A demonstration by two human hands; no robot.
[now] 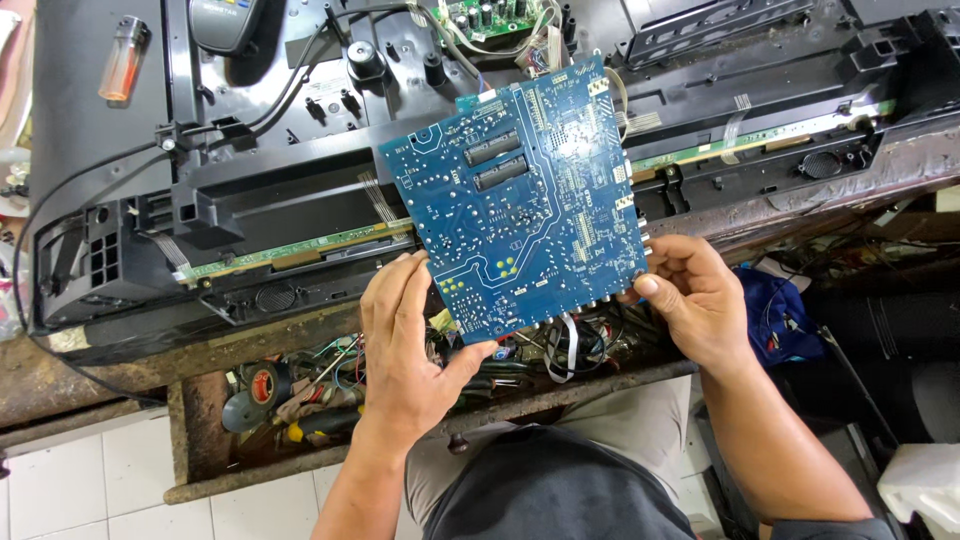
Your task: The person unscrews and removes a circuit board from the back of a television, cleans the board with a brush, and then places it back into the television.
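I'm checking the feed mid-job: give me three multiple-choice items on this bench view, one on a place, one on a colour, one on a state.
1. Where is the orange lighter?
A. top left, on the black panel
B. in the drawer
C. on the floor tiles

2. What colour is the held circuit board?
A. green
B. blue
C. red

3. How is the board held?
A. lying free
C. by both hands at its lower edge
B. by one hand only

Answers: 1 A, it lies on the black panel. 2 B, its face is blue. 3 C, the left hand and right hand grip it.
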